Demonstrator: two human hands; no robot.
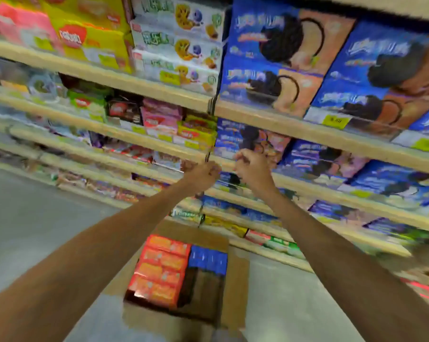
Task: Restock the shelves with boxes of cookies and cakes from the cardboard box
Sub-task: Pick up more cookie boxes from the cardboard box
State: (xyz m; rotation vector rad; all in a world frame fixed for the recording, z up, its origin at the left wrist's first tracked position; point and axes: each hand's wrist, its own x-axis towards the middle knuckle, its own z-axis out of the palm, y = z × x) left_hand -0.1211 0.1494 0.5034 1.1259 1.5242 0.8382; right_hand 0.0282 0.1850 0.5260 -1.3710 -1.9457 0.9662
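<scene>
An open cardboard box stands on the floor below my arms. Inside it lie several orange-red cookie boxes on the left and blue boxes on the right, with a dark gap in front of the blue ones. Both arms reach forward to the shelf unit. My left hand and my right hand are curled into loose fists, side by side, in front of a middle shelf edge. Neither hand visibly holds a box. The picture is blurred by motion.
Shelves fill the view: blue cookie boxes on the right, white boxes, yellow boxes and pink boxes up left. Smaller mixed boxes sit on the middle left shelves. Grey floor lies to the left.
</scene>
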